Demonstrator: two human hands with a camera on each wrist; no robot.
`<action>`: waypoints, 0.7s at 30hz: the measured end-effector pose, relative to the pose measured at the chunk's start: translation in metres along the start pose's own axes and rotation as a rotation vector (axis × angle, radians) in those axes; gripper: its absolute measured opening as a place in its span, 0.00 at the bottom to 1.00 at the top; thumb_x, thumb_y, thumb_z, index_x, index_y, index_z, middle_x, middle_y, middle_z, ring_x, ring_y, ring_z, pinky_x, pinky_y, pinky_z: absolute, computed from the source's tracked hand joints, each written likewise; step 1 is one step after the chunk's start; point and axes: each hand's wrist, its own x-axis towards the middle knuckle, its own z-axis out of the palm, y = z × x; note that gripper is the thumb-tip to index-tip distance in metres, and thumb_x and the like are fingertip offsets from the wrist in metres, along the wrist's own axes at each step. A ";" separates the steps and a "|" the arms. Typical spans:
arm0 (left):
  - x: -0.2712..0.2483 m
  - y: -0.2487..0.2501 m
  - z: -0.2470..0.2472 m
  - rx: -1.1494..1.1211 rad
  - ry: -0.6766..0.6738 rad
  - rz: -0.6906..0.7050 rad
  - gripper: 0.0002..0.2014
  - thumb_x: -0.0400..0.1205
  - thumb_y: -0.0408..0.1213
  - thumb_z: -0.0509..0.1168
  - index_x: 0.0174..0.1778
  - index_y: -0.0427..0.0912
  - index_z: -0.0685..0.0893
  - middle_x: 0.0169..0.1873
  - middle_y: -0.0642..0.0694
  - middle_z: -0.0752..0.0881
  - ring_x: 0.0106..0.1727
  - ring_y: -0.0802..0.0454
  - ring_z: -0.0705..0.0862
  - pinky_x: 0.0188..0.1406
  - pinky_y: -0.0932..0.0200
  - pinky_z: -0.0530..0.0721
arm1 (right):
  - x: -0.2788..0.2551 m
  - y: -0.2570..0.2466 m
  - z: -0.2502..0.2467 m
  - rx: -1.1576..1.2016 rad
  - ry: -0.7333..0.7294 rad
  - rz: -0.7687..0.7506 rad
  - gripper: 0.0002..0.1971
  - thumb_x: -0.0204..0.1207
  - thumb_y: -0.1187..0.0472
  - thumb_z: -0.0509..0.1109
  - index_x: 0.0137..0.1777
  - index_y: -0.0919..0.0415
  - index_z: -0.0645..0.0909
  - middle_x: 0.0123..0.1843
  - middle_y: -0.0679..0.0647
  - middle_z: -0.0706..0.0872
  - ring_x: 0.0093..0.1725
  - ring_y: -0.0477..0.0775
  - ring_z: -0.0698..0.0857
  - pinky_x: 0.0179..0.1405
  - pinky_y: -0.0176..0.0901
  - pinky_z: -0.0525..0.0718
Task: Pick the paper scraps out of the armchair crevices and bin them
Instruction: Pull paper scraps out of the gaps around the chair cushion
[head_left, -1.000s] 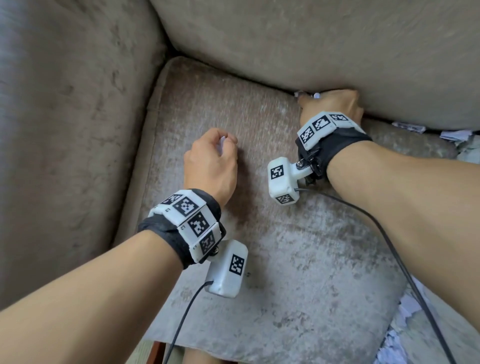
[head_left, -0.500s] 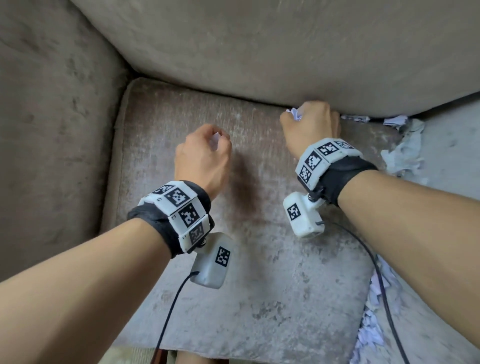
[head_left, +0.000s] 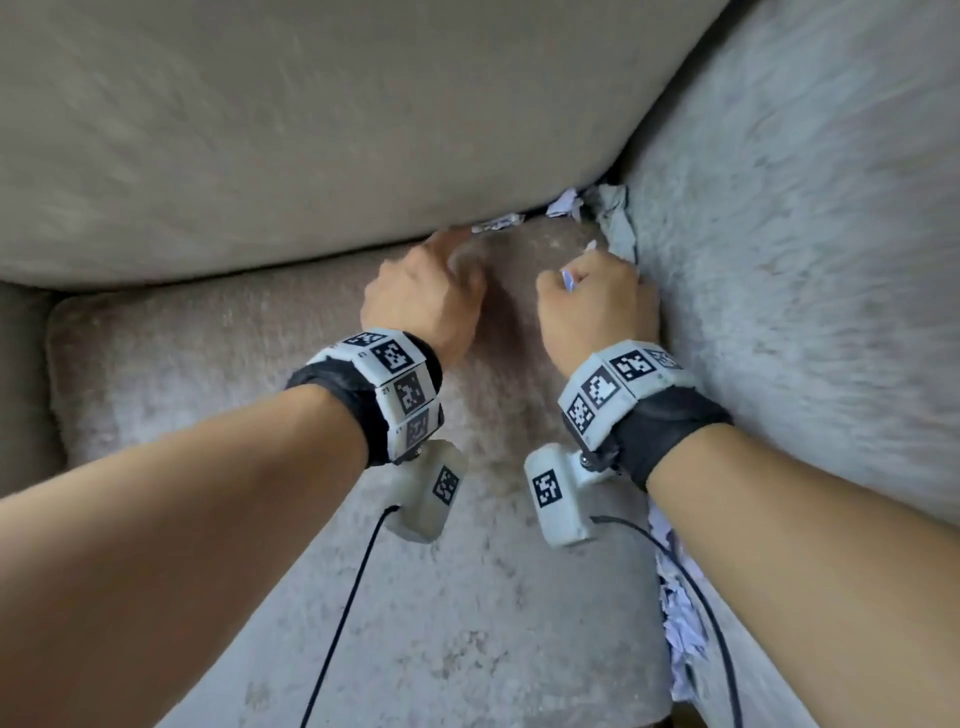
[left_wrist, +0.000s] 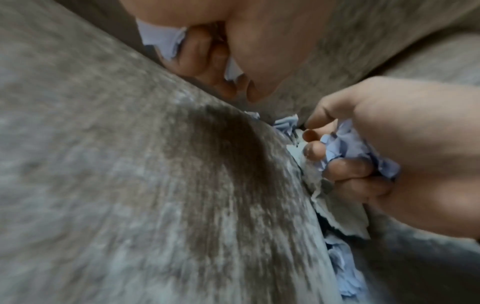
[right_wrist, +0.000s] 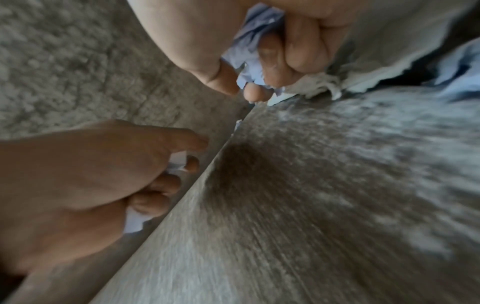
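1. Head view: pale crumpled paper scraps (head_left: 497, 224) are seen lodged in the rear crevice of the beige plush armchair (head_left: 311, 130), just beyond the left hand (head_left: 423, 296); the right hand (head_left: 592, 301) is nearer the side crevice.
2. Left wrist view: the left grip is curled round white scraps.
3. Right wrist view: a crumpled wad (right_wrist: 249, 47) is clenched in the right grip; a loose scrap (right_wrist: 279, 98) lies just beyond its fingertips.

At the top we see our right hand (right_wrist: 259, 30) clutching crumpled pale blue paper scraps (right_wrist: 249, 45) by the grey velvety seat cushion's (right_wrist: 337, 195) edge. Our left hand (right_wrist: 78, 181), lower left, holds white paper bits (right_wrist: 179, 162), forefinger extended toward the crevice.
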 end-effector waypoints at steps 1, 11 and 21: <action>0.004 0.008 0.005 0.031 -0.001 0.033 0.19 0.83 0.51 0.57 0.71 0.67 0.75 0.58 0.42 0.87 0.58 0.31 0.83 0.55 0.49 0.80 | 0.001 0.006 -0.002 0.010 0.007 0.009 0.13 0.74 0.56 0.63 0.30 0.59 0.70 0.30 0.53 0.75 0.38 0.65 0.78 0.35 0.45 0.68; 0.027 0.027 0.031 0.170 -0.035 0.102 0.19 0.84 0.49 0.57 0.72 0.64 0.71 0.57 0.41 0.88 0.56 0.29 0.84 0.52 0.45 0.81 | 0.013 0.025 -0.013 0.097 -0.041 0.050 0.08 0.76 0.54 0.65 0.47 0.56 0.83 0.46 0.52 0.89 0.48 0.60 0.85 0.37 0.39 0.71; 0.054 0.033 0.028 0.223 -0.173 0.113 0.22 0.81 0.47 0.58 0.73 0.54 0.74 0.63 0.38 0.85 0.62 0.32 0.81 0.56 0.50 0.78 | 0.009 0.028 0.000 0.118 -0.084 0.033 0.05 0.72 0.58 0.67 0.36 0.54 0.76 0.35 0.53 0.86 0.39 0.61 0.84 0.35 0.45 0.81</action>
